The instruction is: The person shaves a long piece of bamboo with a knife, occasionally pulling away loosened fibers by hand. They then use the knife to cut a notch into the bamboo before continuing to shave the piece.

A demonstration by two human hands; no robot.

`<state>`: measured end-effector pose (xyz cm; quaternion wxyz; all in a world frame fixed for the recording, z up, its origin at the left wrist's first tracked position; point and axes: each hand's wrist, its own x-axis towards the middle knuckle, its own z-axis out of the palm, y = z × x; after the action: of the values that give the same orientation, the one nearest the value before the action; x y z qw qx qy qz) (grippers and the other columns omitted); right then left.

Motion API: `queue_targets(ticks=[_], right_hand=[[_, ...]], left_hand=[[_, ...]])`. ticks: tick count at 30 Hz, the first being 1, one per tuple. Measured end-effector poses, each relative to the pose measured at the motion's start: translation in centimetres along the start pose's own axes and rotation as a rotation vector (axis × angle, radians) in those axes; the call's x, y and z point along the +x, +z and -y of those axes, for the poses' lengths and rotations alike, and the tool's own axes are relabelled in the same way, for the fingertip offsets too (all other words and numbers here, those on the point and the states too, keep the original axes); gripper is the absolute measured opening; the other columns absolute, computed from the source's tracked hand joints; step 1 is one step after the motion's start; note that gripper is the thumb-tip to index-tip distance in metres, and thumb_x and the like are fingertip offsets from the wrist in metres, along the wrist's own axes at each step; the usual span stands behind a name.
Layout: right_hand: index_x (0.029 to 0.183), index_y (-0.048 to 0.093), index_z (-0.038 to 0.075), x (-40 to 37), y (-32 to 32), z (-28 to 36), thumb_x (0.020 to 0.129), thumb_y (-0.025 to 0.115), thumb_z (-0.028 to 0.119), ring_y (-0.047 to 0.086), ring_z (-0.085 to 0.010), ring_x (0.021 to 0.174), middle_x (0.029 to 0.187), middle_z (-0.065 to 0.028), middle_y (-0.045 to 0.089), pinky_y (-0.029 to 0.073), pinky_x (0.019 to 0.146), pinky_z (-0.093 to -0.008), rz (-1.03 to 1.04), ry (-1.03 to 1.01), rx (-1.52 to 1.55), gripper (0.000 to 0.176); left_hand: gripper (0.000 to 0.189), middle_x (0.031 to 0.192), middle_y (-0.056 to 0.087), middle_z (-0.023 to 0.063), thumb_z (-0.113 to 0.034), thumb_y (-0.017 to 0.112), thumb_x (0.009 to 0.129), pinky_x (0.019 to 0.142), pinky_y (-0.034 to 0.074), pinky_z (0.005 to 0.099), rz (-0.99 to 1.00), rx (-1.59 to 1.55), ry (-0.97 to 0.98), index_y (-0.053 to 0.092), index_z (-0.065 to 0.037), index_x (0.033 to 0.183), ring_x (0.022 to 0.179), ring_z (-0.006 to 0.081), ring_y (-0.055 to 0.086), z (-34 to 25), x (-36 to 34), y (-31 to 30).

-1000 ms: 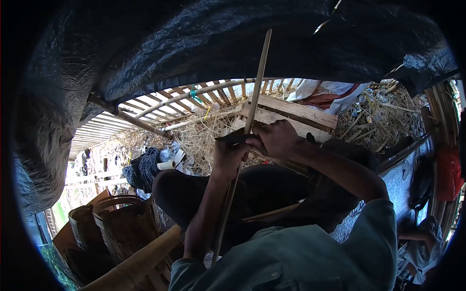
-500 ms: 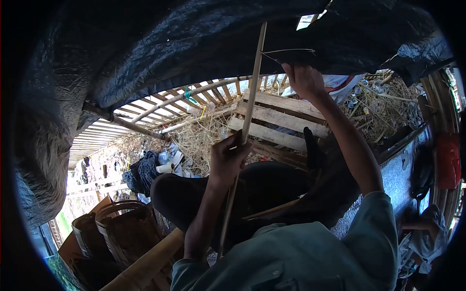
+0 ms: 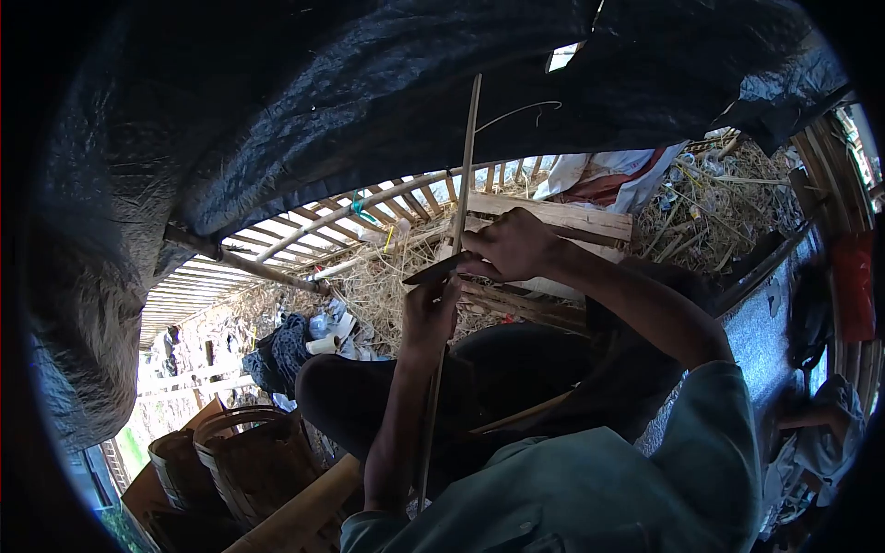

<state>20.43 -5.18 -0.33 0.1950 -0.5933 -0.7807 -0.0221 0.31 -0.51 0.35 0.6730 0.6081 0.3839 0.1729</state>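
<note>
A long, thin bamboo strip [image 3: 467, 152] stands nearly upright in front of me, its lower end running down past my leg to my shirt. My left hand [image 3: 430, 318] is closed around the strip at about its middle. Just above it, my right hand [image 3: 510, 247] grips a knife, whose handle is hidden in the fingers. The dark knife blade [image 3: 433, 270] points left across the strip, close over my left fingers. A fine curled shaving [image 3: 521, 112] sticks out from the strip's upper part.
Wooden slats [image 3: 553, 217] lie beyond my hands, with straw [image 3: 373, 286] around them. Dark plastic sheeting [image 3: 369, 101] hangs overhead. Woven baskets [image 3: 244, 461] and a thick bamboo pole [image 3: 300, 502] are at lower left. A red object [image 3: 853, 286] hangs at right.
My right hand has come down and left from near the strip's upper part to just above my left hand. The knife blade now shows clearly. The strip's top sits lower in view.
</note>
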Motion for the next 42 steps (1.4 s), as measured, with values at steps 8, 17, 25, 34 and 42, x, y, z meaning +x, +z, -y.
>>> queue_targets(ticks=[8, 17, 25, 34, 42], right_hand=[[0.091, 0.063, 0.006, -0.6, 0.5, -0.3, 0.089, 0.053, 0.048, 0.058, -0.0222, 0.043, 0.051, -0.0060, 0.057, 0.048, 0.044, -0.0360, -0.093, 0.001, -0.082, 0.044], [0.082, 0.068, 0.010, -1.2, -2.7, -11.7, 0.090, 0.053, 0.046, 0.066, -0.0265, 0.062, 0.065, -0.0095, 0.063, 0.055, 0.060, -0.0399, -0.274, 0.277, -0.241, 0.040], [0.084, 0.067, 0.009, -0.9, -2.6, -9.8, 0.089, 0.055, 0.043, 0.066, -0.0293, 0.070, 0.074, -0.0116, 0.064, 0.054, 0.065, -0.0402, -0.298, 0.068, -0.298, 0.036], [0.069, 0.060, 0.006, -2.5, -4.3, -14.7, 0.089, 0.056, 0.037, 0.063, -0.0324, 0.060, 0.066, -0.0138, 0.061, 0.053, 0.053, -0.0418, -0.302, 0.410, -0.309, 0.036], [0.076, 0.060, 0.006, -2.0, -4.4, -13.9, 0.089, 0.056, 0.040, 0.064, -0.0329, 0.062, 0.066, -0.0135, 0.061, 0.053, 0.055, -0.0431, -0.172, 0.330, -0.327, 0.036]], left_hand=[[0.023, 0.060, 0.054, 0.0017, -0.015, 0.060, 0.092, 0.045, 0.035, 0.0235, -0.074, 0.383, 0.208, 0.063, 0.002, 0.107, 0.050, 0.0038, 0.041, 0.5, -0.4, 0.7], [0.034, 0.068, 0.060, 0.0083, -0.009, 0.061, 0.089, 0.053, 0.043, 0.0259, -0.006, 0.461, 0.383, 0.056, 0.008, 0.118, 0.061, 0.0066, 0.051, 0.9, -2.8, 3.0], [0.035, 0.070, 0.061, 0.0159, -0.009, 0.061, 0.088, 0.051, 0.045, 0.0288, -0.016, 0.521, 0.458, 0.055, 0.010, 0.117, 0.057, 0.0164, 0.060, 0.3, -2.9, 3.1], [0.037, 0.071, 0.060, 0.0188, -0.008, 0.059, 0.088, 0.053, 0.046, 0.0348, 0.042, 0.445, 0.502, 0.052, 0.010, 0.120, 0.057, 0.0263, 0.061, -0.2, -4.0, 4.8], [0.036, 0.068, 0.058, 0.0179, -0.007, 0.059, 0.088, 0.053, 0.046, 0.0344, 0.036, 0.364, 0.513, 0.052, 0.011, 0.119, 0.059, 0.0251, 0.062, 0.7, -3.9, 5.2]])
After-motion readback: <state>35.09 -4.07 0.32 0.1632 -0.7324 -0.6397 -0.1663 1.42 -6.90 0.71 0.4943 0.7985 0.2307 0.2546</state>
